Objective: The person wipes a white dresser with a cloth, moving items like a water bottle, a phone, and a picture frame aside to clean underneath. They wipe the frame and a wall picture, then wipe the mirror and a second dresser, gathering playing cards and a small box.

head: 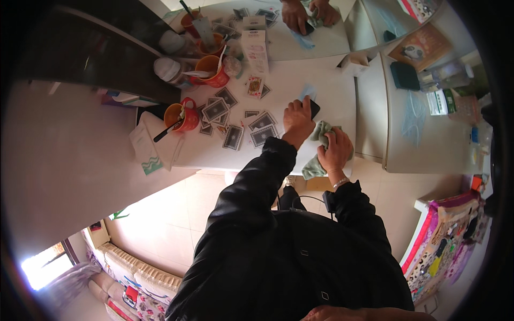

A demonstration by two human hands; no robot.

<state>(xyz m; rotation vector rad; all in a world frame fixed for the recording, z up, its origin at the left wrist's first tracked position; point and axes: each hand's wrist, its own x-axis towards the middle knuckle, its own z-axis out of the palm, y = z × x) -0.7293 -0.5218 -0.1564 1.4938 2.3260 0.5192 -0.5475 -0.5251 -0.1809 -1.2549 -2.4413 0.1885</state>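
My left hand (pixel 298 120) grips the edge of a small dark, flat object (pixel 315 109), possibly a phone, on the white tabletop. A light-blue face mask (pixel 308 91) lies just beyond its fingers. To the right, my right hand (pixel 336 150) is closed over a crumpled green cloth (pixel 315 168) at the table's near right edge. Playing cards lie scattered left of my left hand, most of them face down, such as one card (pixel 263 136); a face-up card (pixel 255 86) lies farther back. A mirror behind the table reflects both hands.
Two red mugs (pixel 188 120) (pixel 217 78) holding utensils stand left of the cards, near a lidded jar (pixel 168 70). A tall white box (pixel 255 52) stands at the mirror (pixel 321 44). Tissue packs (pixel 148 152) lie at left. Right, a lower surface (pixel 401 148) bears a dark green case (pixel 404 75) and another mask (pixel 413 116).
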